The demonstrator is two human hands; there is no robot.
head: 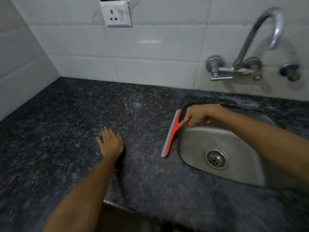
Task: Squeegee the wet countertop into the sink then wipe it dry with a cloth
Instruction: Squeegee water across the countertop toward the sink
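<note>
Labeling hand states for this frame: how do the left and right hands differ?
The left hand lies open, palm down, fingers spread flat on the countertop; the right hand is closed around the handle of the orange squeegee. The left hand holds nothing and sits well left of the sink; the right hand is over the sink's rim. Both arms are bare.

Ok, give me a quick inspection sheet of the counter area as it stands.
Surface: dark speckled countertop, sheen near the wall; wetness hard to judge.
Job's things: orange squeegee, blade on the counter at the sink rim; no cloth in view.
Clutter: nothing seen.
Grippers: right hand grips the squeegee handle; left hand open, flat on the counter.
Cables: nothing seen.
Surroundings: white tiled wall, wall socket, tap above the sink.
</note>
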